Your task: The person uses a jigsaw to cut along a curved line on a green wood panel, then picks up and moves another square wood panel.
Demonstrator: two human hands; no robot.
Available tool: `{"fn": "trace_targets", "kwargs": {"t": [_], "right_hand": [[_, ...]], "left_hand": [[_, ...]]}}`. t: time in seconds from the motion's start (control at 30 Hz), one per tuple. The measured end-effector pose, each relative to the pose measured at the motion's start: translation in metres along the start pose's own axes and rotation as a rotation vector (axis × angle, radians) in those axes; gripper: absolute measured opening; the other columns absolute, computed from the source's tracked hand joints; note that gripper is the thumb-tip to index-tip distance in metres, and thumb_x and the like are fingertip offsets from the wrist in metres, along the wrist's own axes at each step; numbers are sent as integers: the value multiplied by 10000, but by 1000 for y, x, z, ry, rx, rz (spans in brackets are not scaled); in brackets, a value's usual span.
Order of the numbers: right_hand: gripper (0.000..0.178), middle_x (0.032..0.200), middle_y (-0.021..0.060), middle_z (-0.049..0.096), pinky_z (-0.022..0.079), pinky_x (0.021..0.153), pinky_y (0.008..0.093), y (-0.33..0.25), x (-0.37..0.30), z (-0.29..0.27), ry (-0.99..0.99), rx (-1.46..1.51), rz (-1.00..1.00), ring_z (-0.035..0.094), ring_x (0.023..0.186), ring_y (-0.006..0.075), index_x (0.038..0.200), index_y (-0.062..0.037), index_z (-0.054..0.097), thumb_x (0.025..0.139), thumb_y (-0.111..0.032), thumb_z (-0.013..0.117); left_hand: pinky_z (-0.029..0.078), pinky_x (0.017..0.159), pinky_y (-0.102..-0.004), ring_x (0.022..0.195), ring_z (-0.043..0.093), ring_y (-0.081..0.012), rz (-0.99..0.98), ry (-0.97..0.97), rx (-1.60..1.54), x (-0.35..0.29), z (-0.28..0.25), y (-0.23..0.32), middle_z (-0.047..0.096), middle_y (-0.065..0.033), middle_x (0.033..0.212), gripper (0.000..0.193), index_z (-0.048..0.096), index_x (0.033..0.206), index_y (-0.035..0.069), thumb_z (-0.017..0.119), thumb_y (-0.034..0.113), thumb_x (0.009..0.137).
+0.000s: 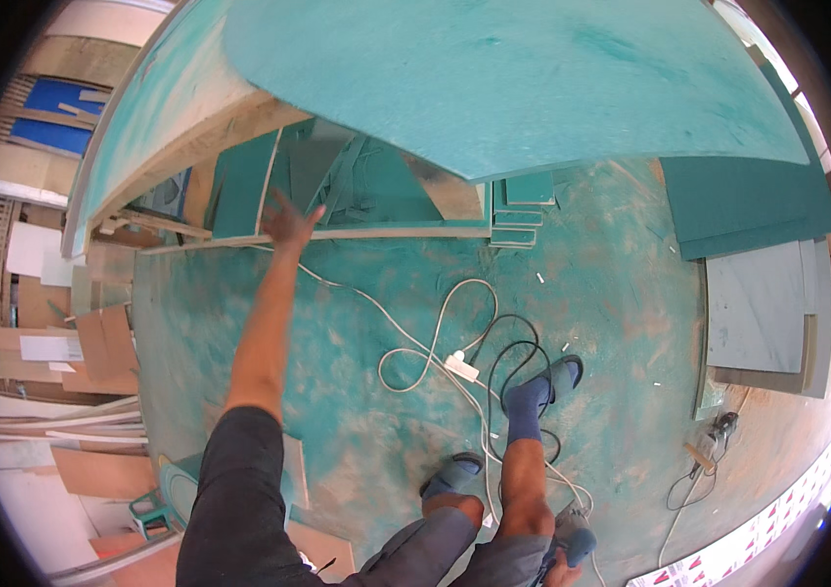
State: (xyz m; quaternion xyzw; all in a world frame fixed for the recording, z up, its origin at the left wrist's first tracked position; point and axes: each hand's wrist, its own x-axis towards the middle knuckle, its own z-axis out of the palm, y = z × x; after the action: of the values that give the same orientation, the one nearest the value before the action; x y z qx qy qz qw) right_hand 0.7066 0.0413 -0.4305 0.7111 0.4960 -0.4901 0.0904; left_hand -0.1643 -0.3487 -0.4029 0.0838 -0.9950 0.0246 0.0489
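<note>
My left hand reaches forward with its fingers spread, slightly smeared by motion, and holds nothing I can see. Around it are green-painted boards under a large, curved, teal-coated panel. A long wooden rail runs close by the hand; whether they touch I cannot tell. Down by my right knee, at the lower edge, my right hand is closed on a corded power tool with a blue-grey body. Its exact kind is not plain, and much of that hand is cut off.
White and black cables loop across the teal-stained floor around a white socket block near my feet. Small stacked green boards stand beside the frame. Grey panels lean at right, near another corded tool. Timber strips lie left.
</note>
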Motion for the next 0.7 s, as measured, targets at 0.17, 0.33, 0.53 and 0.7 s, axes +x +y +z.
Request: {"fn": "trace_targets", "kwargs": {"t": [0.17,0.33,0.53,0.7], "right_hand": [[292,871,43,661,473,641,306,-35,1,18,197,135,-206,588,726,141,1059,18,677,812,-109,766],[319,859,39,664,486,663,316,-64,-22,-16,193,37,-216,593,727,155,1017,7,668,788,-171,801],[267,834,43,659,490,685,308,-76,-56,2,147,105,-181,596,734,151,965,-8,669,786,-149,809],[237,828,35,658,490,707,313,-75,-74,10,176,126,-200,591,736,148,948,-5,668,787,-114,803]], "left_hand": [[195,1124,-786,1490,37,-641,-99,-96,117,-42,9,78,-55,-318,1678,1221,-16,1646,66,741,590,844],[277,1117,-757,1505,166,-549,116,-476,10,-200,45,40,102,-218,1690,1040,88,1642,87,717,451,897],[480,1075,-536,1402,474,-399,-51,-989,318,-264,42,-44,444,-194,1551,750,450,1493,59,664,492,919],[487,1080,-485,1330,562,-352,193,-1082,269,-286,34,-38,573,-218,1439,678,549,1414,18,631,499,943]]}}
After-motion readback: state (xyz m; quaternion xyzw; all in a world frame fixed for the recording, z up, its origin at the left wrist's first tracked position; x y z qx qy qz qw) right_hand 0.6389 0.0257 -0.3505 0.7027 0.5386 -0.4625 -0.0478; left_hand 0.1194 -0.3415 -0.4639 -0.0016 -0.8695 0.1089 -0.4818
